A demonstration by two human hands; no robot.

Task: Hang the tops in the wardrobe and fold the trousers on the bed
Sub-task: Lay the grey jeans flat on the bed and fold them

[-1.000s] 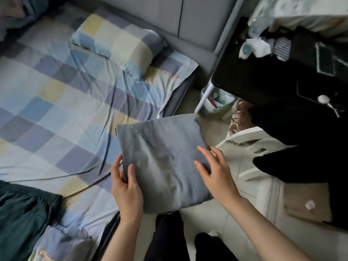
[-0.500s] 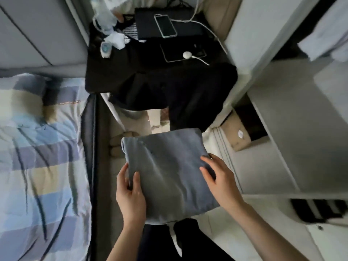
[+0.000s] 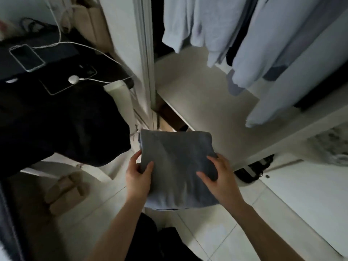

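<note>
We see the folded grey trousers [image 3: 175, 166] held flat in the air over the tiled floor [image 3: 216, 228], just near of the open wardrobe [image 3: 197, 95]. Left hand [image 3: 138, 178] grips their left edge, thumb on top; right hand [image 3: 219, 178] grips the right edge, fingers curled over the cloth. Pale tops [image 3: 250, 44] hang far right; phone [image 3: 27, 57] on a dark table [image 3: 56, 110], far left.

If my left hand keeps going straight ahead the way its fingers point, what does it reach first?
Probably the white shelf inside the wardrobe. The left hand, gripping the folded grey trousers, points up and forward toward the open wardrobe; nothing shows between. Depth is unclear, so the door frame might come first.
</note>
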